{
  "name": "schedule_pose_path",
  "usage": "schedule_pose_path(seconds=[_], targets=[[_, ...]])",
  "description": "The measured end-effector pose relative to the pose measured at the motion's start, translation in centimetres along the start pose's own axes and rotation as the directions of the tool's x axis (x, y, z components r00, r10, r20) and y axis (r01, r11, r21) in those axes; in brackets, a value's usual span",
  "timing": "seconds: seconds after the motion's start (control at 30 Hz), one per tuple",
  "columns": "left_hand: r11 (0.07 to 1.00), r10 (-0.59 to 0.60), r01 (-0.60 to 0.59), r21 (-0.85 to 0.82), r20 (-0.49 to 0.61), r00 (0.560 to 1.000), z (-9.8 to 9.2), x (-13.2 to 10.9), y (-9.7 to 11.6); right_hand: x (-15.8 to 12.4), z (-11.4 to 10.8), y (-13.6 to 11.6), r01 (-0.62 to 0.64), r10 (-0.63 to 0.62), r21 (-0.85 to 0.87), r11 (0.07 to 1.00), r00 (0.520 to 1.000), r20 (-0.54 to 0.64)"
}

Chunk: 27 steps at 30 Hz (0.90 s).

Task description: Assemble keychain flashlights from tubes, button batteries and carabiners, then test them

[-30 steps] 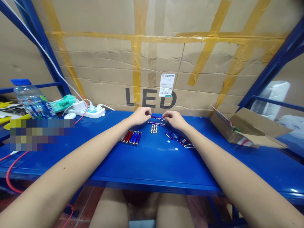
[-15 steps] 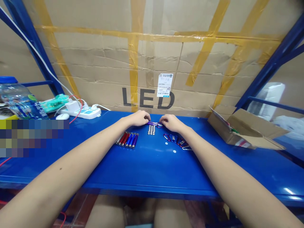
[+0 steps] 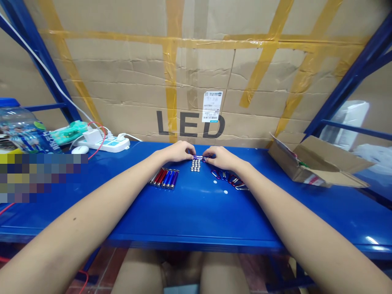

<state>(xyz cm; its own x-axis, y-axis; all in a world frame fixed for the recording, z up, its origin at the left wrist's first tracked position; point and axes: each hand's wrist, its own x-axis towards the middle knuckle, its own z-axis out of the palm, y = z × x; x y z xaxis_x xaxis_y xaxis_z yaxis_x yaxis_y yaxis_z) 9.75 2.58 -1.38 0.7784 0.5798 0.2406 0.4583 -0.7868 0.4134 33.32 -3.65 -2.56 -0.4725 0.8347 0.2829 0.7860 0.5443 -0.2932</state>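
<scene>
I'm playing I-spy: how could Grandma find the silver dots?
Find the carton marked LED, then the blue table before it. Between the left hand and right hand, slightly nearer, lie the silver dots. They're small, round, in tight rows, unlike the long tubes and looped clips nearby.

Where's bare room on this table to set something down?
Bare: the table this side of tubes and carabiners, between left forearm and right forearm; also between right forearm and open carton. Crowded: around left hand and right hand, by the silver discs.
</scene>
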Motion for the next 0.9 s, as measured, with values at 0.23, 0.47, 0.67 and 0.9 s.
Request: schedule_pose_path(seconds=[0.23, 0.47, 0.67, 0.9], targets=[[0.992, -0.095, 0.09, 0.093, 0.054, 0.994, -0.3, -0.3, 1.3, -0.1, -0.1, -0.2, -0.031, 0.031, -0.014, 0.999, 0.999, -0.008], [0.978, -0.116, 0.118, 0.174, -0.019, 0.993, -2.4, -1.8, 2.6, -0.9, -0.9, -1.0, -0.065, 0.061, -0.067, 0.996, 0.996, -0.066], [0.972, -0.194, 0.154, 0.18, 0.234, 0.953, -5.4, -5.1, 4.4, -2.7, -2.5, -4.9, 0.0, 0.0, 0.008, 1.0, 0.999, -0.043], [0.98, -0.177, 0.14, 0.139, 0.307, 0.935, -5.0, -5.8, 4.7, -3.7, -0.5, -11.8, 0.257, -0.272, 0.121, 0.959, 0.954, 0.126]])
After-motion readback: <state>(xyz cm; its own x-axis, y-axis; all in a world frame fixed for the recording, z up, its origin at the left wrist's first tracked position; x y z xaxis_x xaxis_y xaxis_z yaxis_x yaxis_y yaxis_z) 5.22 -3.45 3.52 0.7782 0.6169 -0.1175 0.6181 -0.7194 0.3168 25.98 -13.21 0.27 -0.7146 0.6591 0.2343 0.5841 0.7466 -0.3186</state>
